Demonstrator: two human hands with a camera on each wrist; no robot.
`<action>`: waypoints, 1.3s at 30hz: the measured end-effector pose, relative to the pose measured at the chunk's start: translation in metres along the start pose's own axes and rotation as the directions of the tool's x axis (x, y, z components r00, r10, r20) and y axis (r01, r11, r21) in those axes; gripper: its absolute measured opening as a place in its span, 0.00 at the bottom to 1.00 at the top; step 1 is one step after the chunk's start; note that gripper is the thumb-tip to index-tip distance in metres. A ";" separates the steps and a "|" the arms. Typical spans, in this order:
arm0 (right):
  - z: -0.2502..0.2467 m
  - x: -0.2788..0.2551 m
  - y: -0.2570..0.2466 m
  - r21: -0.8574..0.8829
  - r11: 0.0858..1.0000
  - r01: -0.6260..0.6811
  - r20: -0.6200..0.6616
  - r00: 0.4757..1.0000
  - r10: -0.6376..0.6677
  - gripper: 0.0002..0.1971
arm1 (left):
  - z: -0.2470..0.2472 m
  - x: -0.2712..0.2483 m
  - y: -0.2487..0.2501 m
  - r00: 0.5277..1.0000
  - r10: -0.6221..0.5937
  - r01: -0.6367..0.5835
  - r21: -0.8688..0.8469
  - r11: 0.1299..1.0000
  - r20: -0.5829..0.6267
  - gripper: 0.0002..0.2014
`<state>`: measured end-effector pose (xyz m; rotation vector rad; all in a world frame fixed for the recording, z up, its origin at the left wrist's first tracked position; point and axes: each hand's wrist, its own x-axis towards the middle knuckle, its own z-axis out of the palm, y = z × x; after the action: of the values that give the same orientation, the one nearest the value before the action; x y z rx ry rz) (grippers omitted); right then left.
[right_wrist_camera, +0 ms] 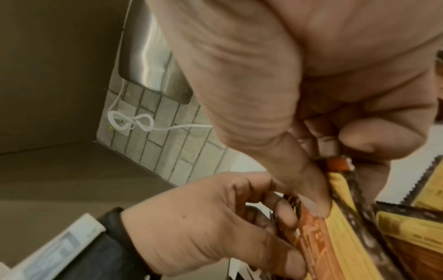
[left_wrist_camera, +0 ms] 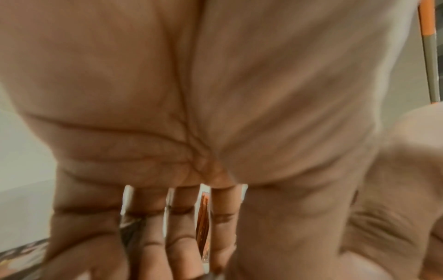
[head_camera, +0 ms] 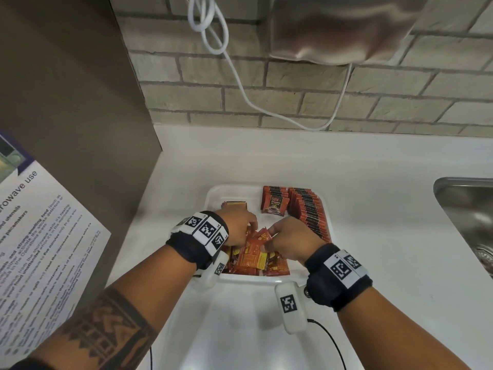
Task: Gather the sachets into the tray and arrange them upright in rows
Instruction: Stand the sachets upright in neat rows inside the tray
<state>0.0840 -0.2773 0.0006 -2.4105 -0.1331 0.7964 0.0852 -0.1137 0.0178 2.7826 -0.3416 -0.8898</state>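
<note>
Tray point(head_camera: 213, 194): white, on a white counter point(head_camera: 373, 182), in front of both forearms.
Row point(head_camera: 309, 209): red sachets standing upright along the tray's right side, packed face to face.
Front sachet point(head_camera: 274, 202): upright at the tray's far middle, printed face toward the camera, just left of the row.
Far-left sachet point(head_camera: 236, 203): alone near the tray's far left, by the left hand.
Pile point(head_camera: 253, 259): loose red and yellow sachets lying flat and overlapping in the tray's near half.
Left hand point(head_camera: 240, 227): over the pile, fingers curled down onto the sachets; whether it pinches one, cannot tell.
Right hand point(head_camera: 293, 240): thumb point(right_wrist_camera: 309, 191) and fingers pinch a small bundle point(right_wrist_camera: 335, 217) of sachets above the pile.
Sink point(head_camera: 464, 209): steel, at the right edge, well apart from the tray.
Cable point(head_camera: 240, 84): white, looped, hanging on the brick wall behind.
Notice point(head_camera: 40, 236): printed sheet on the cabinet to the left.
</note>
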 end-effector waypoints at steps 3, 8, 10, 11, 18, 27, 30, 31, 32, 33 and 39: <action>0.001 -0.001 0.002 0.043 0.999 -0.016 0.022 1.000 0.015 0.16 | 0.000 0.000 0.001 1.000 0.008 -0.008 -0.015 1.000 -0.003 0.21; 0.019 -0.002 -0.003 -0.054 0.998 -0.017 0.083 0.996 0.021 0.18 | -0.002 -0.002 0.005 1.000 -0.013 0.013 -0.031 0.999 0.006 0.15; 0.024 0.000 -0.004 -0.033 0.999 -0.005 0.077 0.997 0.008 0.19 | -0.002 -0.003 0.005 1.000 -0.015 0.015 -0.040 0.999 0.005 0.14; 0.024 0.001 -0.004 -0.017 1.000 0.001 0.068 0.998 0.000 0.18 | -0.001 -0.004 0.004 1.000 -0.015 0.015 -0.046 0.999 0.003 0.14; 0.016 -0.002 -0.006 0.074 0.997 0.035 -0.043 0.999 -0.032 0.03 | -0.001 -0.005 0.003 1.000 -0.013 0.012 -0.051 0.999 -0.019 0.16; -0.027 -0.024 -0.009 0.048 0.990 0.135 -0.204 0.971 -0.122 0.07 | 0.003 0.003 -0.002 0.998 0.009 -0.009 -0.004 1.000 -0.058 0.11; -0.038 -0.027 -0.008 0.079 0.982 0.171 -0.264 0.954 -0.145 0.06 | 0.002 0.004 -0.001 0.997 0.008 -0.011 -0.033 0.999 -0.074 0.13; -0.042 -0.028 -0.007 0.081 0.982 0.172 -0.276 0.950 -0.144 0.06 | 0.001 0.003 -0.001 0.996 0.011 -0.015 -0.049 0.999 -0.086 0.11; -0.045 -0.028 -0.006 0.082 0.982 0.171 -0.291 0.946 -0.140 0.05 | 0.001 0.004 -0.001 0.995 0.003 -0.009 -0.063 0.998 -0.098 0.08; -0.047 -0.029 -0.006 0.086 0.982 0.170 -0.307 0.942 -0.136 0.06 | 0.001 0.003 -0.001 0.993 0.004 -0.013 -0.078 0.997 -0.115 0.04; -0.053 -0.029 -0.002 0.135 0.978 0.159 -0.339 0.935 -0.105 0.06 | 0.001 0.006 -0.005 0.987 0.012 -0.029 -0.110 0.993 -0.157 0.13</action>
<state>0.0907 -0.3104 0.0505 -2.3145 -0.0924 0.3194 0.0902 -0.1102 0.0125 2.7180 -0.2850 -0.6587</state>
